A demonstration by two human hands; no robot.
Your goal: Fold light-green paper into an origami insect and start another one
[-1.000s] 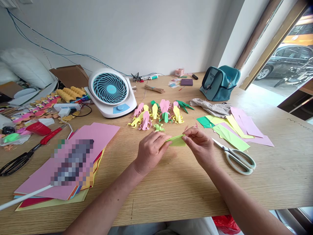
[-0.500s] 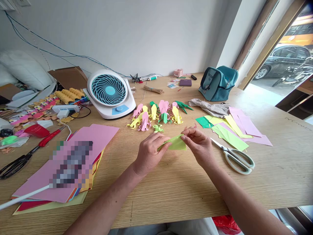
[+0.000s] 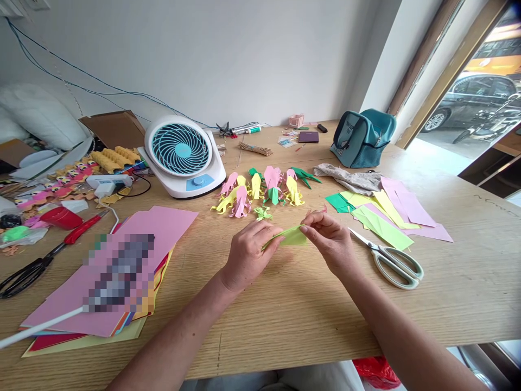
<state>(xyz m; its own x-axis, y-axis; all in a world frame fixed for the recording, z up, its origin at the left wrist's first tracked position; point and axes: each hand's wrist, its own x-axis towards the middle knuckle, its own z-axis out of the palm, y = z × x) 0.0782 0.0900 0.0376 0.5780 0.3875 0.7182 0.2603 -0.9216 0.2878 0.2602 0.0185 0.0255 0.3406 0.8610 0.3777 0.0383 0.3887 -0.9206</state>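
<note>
My left grip and right grip both pinch the green paper over the tabletop, well in from its near edge. I have room along that edge; scissors lie beside my right grip.

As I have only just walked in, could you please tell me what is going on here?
A person's left hand and right hand pinch a light green paper between them. Just beyond lie cut paper shapes in pink, yellow and green. Scissors lie on the table to the right, near loose pieces, and a paper stack lies to the left.
</note>
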